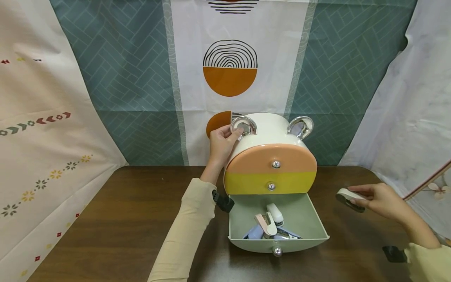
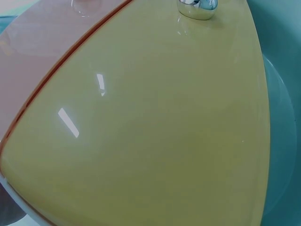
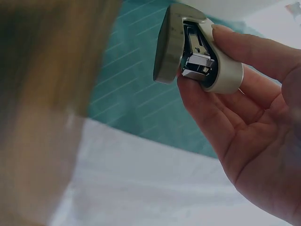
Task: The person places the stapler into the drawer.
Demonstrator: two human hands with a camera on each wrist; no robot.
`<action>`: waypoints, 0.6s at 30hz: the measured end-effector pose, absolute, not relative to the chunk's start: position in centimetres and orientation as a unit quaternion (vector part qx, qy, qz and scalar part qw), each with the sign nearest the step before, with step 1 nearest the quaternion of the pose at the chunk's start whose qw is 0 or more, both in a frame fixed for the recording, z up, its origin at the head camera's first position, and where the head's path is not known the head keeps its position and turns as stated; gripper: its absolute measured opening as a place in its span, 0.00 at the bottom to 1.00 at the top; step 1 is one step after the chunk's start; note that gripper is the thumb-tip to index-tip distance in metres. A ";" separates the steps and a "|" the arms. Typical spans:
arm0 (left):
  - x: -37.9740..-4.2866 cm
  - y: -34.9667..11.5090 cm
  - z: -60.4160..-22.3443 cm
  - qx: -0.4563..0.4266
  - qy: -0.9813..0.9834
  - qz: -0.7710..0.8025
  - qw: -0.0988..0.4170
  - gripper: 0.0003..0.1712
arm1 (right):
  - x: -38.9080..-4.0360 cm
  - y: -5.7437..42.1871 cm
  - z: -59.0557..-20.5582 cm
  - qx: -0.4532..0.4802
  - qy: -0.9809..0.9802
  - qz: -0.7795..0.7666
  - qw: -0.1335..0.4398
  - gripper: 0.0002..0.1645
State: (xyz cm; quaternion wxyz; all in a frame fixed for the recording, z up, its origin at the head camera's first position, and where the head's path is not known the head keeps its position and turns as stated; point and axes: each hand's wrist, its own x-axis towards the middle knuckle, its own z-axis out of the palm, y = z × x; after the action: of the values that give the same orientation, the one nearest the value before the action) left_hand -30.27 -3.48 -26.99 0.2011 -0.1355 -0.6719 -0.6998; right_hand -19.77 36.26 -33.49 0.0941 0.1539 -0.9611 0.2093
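Observation:
A small stapler (image 1: 349, 194), white with a dark side, is pinched between the thumb and fingers of my right hand (image 1: 385, 200) above the table, right of the drawer box. In the right wrist view its metal inner parts (image 3: 200, 61) show. My left hand (image 1: 221, 145) grips the silver left ear (image 1: 244, 122) of the bear-shaped drawer box (image 1: 267, 129). The green bottom drawer (image 1: 299, 246) is pulled out. Several small staplers (image 1: 269, 223) in white, pink and blue lie inside it. Close up, the left wrist view has the yellow drawer front (image 2: 164, 122); the left hand is hidden there.
The orange upper drawer (image 1: 253, 158) and the yellow middle one are closed, each with a silver knob. A brown wooden table (image 1: 141, 211) carries the box. Patterned cloths (image 1: 134, 78) hang behind and at both sides.

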 end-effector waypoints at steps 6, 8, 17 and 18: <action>-30.3 -3.5 -26.9 -0.139 -0.667 -0.705 0.199 0.13 | -18.2 34.2 -31.9 0.193 -0.945 0.235 0.122 0.20; -30.3 -3.5 -26.9 -0.139 -0.666 -0.706 0.196 0.14 | -17.6 33.5 -31.5 0.216 -0.935 0.246 0.136 0.20; -30.3 -3.5 -26.9 -0.138 -0.669 -0.704 0.192 0.15 | -15.8 30.1 -30.1 0.331 -0.891 0.254 0.178 0.23; -30.3 -3.5 -26.9 -0.138 -0.670 -0.704 0.193 0.14 | -15.7 29.7 -30.1 0.341 -0.888 0.250 0.180 0.23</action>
State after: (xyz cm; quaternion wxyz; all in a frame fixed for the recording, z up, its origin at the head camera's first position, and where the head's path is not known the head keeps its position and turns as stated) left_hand -30.28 -3.48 -26.91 0.1932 -0.1376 -0.6696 -0.7039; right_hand -15.71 29.74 -30.07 0.1805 0.3405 -0.8883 0.2498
